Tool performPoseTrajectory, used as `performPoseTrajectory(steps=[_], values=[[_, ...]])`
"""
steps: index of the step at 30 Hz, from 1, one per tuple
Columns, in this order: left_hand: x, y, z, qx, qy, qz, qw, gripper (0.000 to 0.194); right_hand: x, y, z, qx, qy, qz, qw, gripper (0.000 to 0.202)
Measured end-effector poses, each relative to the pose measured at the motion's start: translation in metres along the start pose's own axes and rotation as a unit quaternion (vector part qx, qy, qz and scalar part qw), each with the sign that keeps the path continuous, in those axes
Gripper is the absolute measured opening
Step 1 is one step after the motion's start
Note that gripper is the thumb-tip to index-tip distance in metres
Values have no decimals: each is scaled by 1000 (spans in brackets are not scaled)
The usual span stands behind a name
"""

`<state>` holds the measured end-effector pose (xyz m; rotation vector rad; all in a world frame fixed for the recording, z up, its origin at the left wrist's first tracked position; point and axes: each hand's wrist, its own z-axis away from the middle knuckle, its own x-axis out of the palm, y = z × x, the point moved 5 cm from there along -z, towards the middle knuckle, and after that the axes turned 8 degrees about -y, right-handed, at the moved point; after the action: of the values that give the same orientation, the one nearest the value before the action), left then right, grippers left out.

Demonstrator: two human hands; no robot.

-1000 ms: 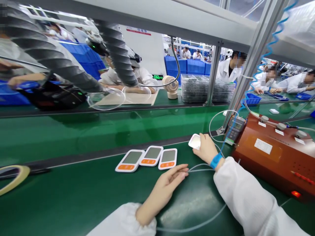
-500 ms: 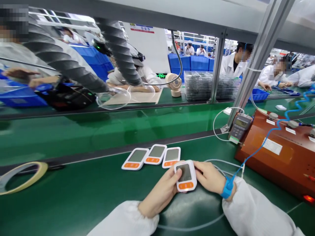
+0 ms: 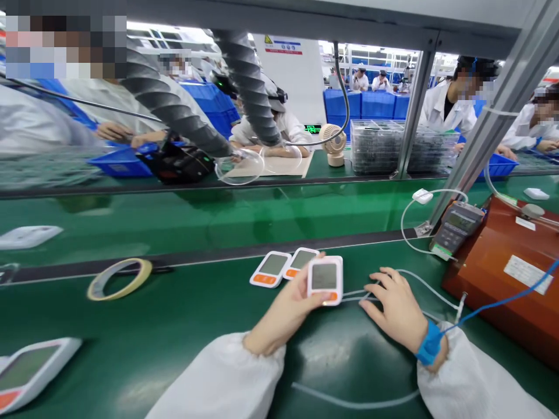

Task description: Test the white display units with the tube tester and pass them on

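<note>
My left hand (image 3: 293,305) grips a white handheld device (image 3: 324,276) with a grey screen and orange buttons, its thumb on the lower edge. To the right, my right hand (image 3: 395,305) is spread above the green bench beside a thin clear tube (image 3: 362,297), a blue strap round its wrist. Whether the fingers touch the tube I cannot tell. Two similar devices, a left one (image 3: 271,269) and a right one (image 3: 301,262), lie just behind my left hand, the right one partly hidden. Another device (image 3: 32,369) is at the lower left.
A roll of tape (image 3: 144,273) lies at left. An orange-brown box (image 3: 493,267) and a grey meter (image 3: 457,227) stand at right. Beyond the green belt (image 3: 244,215) are a small fan (image 3: 334,145), clear trays (image 3: 378,148) and several people in white.
My right hand has let go of the device and moved right, its fingers opening. My left hand still holds the device, now more upright. The view has swung left.
</note>
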<state>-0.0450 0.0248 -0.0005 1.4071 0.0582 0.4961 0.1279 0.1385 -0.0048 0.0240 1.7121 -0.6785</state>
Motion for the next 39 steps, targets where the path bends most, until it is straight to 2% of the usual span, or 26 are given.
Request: performPoseTrajectory(steps=[2, 4, 7, 9, 11, 12, 14, 17, 19, 23, 25, 27, 30, 35, 39], values=[[-29, 16, -2, 37, 92, -11, 995, 99, 4, 2, 0, 4, -19, -5, 1000, 25], [-64, 30, 0, 74, 195, -18, 978, 102, 8, 2, 0, 2, -40, -18, 999, 22], [-116, 40, 7, 118, 315, -49, 940, 90, 12, -2, 0, -5, -64, -26, 998, 19], [-148, 39, 13, 95, 391, -129, 906, 77, 15, -6, 0, -12, -81, -27, 996, 19], [-173, 35, 18, 32, 451, -233, 861, 67, 17, -8, 1, -20, -93, -26, 995, 20], [-183, 33, 19, 2, 468, -268, 842, 63, 18, -9, 1, -22, -94, -24, 995, 20], [-193, 29, 17, -39, 458, -334, 823, 54, 18, -9, 1, -23, -92, -20, 995, 20], [-183, 29, 7, -55, 375, -490, 785, 54, 19, -9, 2, -27, -90, -20, 995, 19], [-165, 29, 0, -43, 317, -588, 743, 65, 19, -9, 2, -28, -89, -20, 995, 19], [-131, 25, -6, -52, 224, -695, 681, 78, 19, -8, 1, -27, -86, -20, 996, 19], [-122, 23, -8, -71, 179, -720, 667, 80, 20, -8, 1, -28, -84, -20, 996, 19], [-120, 23, -7, -75, 156, -721, 671, 79, 20, -8, 1, -28, -83, -22, 996, 19], [-120, 25, -5, -73, 159, -711, 681, 71, 21, -8, 2, -27, -82, -23, 996, 19], [-117, 28, -2, -55, 222, -693, 684, 64, 20, -9, 2, -29, -70, -27, 997, 19], [-123, 41, -22, -22, 264, -682, 682, 62, 22, -8, 0, -28, -61, -36, 997, 18]])
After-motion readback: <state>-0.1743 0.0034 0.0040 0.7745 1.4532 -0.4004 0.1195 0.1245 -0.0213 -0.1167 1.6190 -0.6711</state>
